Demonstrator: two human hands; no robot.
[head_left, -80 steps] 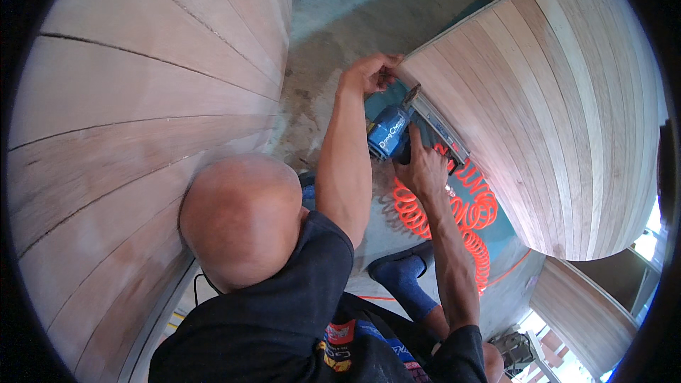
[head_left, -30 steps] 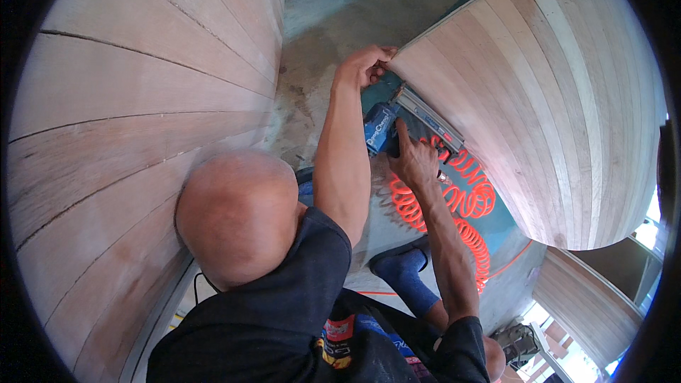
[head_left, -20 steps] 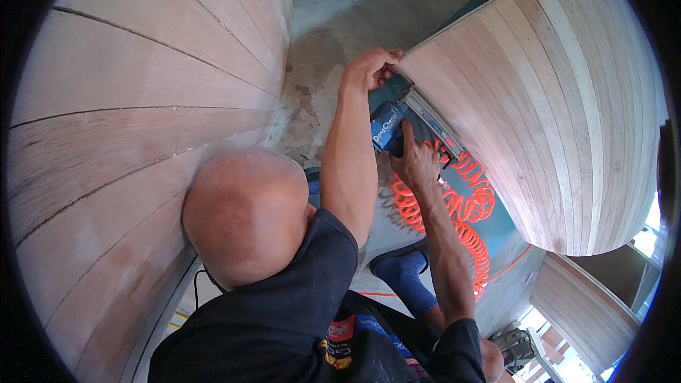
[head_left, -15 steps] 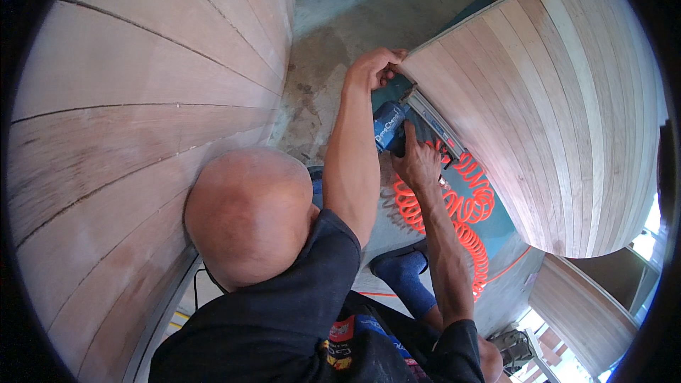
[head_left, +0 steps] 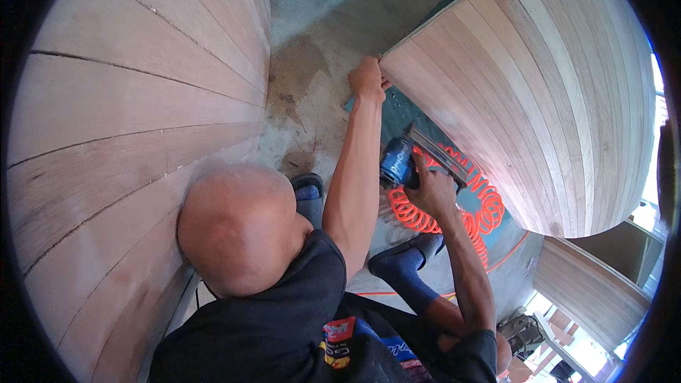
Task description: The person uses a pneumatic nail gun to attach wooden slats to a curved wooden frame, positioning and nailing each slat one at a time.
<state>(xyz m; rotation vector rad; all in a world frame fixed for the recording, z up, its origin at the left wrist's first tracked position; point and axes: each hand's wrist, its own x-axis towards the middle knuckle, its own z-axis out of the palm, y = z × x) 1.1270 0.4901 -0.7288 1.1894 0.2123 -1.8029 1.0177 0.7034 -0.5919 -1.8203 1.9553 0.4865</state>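
Observation:
My left hand (head_left: 367, 79) is closed at the near corner of a large curved panel made of wooden strips (head_left: 511, 85), its fingers curled against the edge. Part of that grip is hidden behind the hand. In my right hand (head_left: 434, 190) is a blue and black air nail gun (head_left: 399, 162) with a long grey magazine (head_left: 440, 156). My fingers wrap its handle, below and to the right of my left hand. The gun's nose stands apart from the panel's edge.
Beneath the gun an orange coiled air hose (head_left: 489, 206) lies on a green sheet. A tall wall of wooden planks (head_left: 128, 106) rises along the left. Another slatted wooden piece (head_left: 589, 284) stands at the lower right. A slippered foot (head_left: 404, 259) rests on the concrete floor.
The nail gun in my right hand has drawn down and away from the panel's edge. My left hand stays at the panel's corner, its fingers now curled tighter. The whole view has shifted slightly.

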